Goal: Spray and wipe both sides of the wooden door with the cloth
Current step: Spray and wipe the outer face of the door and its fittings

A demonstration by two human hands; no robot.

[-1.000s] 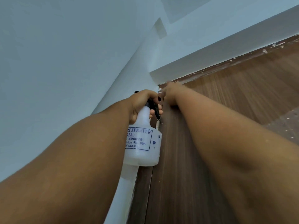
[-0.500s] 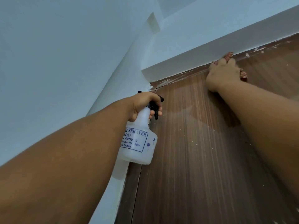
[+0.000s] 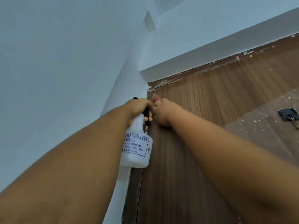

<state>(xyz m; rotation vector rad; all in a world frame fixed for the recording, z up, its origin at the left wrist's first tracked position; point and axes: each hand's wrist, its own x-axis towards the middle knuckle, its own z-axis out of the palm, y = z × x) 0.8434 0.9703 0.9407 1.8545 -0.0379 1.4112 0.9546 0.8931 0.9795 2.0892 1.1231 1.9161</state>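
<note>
The left hand (image 3: 139, 107) was clamped round the neck of the white spray bottle (image 3: 136, 147), fingers curled over its black trigger, with the bottle hanging upright just beside the door's hinge-side edge. At three o'clock from it, almost touching, the right hand (image 3: 163, 112) was pressed against the wooden door (image 3: 186, 159) near its top corner. A hint of reddish cloth (image 3: 156, 97) peeked past the fingertips; the rest was hidden under the palm, and whether the fingers lay flat or bunched on it, I could not tell.

The step looked like wiping the top band of this face. To do it well: keep the palm flat, pull long strokes along the grain, and work right into that corner at twelve o'clock, where the door frame (image 3: 194, 73) meets the wall. Keep the nozzle clear of the wiping hand.

The veneer was brown and straight-grained, flecked with pale paint spatter, thickest along the top edge and out toward two o'clock; those specks would likely need firmer rubbing. A dark latch fitting (image 3: 288, 114) sat far out at three o'clock. Pale blue-white walls (image 3: 64, 62) filled everything from nine to one o'clock
</note>
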